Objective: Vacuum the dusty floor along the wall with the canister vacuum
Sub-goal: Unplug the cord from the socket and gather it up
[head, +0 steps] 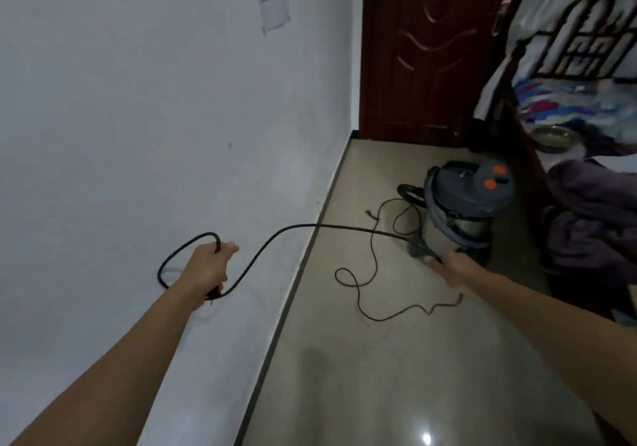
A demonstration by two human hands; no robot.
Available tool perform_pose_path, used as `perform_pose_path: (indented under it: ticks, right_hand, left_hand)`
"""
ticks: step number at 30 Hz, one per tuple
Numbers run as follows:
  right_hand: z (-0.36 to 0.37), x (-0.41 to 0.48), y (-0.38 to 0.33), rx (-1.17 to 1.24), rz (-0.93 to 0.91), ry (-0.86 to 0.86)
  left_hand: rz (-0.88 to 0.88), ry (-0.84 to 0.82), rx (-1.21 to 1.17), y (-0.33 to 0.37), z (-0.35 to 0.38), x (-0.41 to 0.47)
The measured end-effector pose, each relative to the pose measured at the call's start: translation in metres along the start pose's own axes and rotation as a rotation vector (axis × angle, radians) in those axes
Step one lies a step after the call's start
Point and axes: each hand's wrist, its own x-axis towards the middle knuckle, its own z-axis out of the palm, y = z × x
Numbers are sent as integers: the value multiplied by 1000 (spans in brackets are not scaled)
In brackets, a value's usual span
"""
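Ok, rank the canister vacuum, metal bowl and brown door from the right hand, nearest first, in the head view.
1. Canister vacuum, on the floor just beyond the right hand.
2. Metal bowl, farther back on the right, by the bedding.
3. Brown door, at the room's far end.

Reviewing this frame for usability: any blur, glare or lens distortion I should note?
Head view: dim, flat indoor light; the right hand is motion-blurred, the left hand gripping the cord is sharper; a small glare spot on the floor; wide-angle bending toward the edges.
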Motion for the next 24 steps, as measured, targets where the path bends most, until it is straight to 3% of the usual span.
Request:
perform_pose_path:
  ticks: [7, 10, 14, 18, 21, 24]
  right_hand:
    - [-45, 29, -117, -142, -656, 38]
    - [-76, 48, -152, -128, -768, 157]
    - [-126, 93, -158, -21, -589, 387]
    - [-158, 146, -110, -15, -233, 493]
    - [-148, 177, -42, 50, 53, 496]
    - [-133, 201, 27, 140, 335, 405]
  left_hand:
    - [53, -200, -162, 73, 91, 72]
    - [93, -405, -192, 107, 129, 107]
    - [66, -769, -229, 150, 161, 152]
    - [-18, -993, -386, 206, 156, 202]
    - [23, -985, -541, 259, 145, 244]
    - [75, -824, -720, 309, 134, 296]
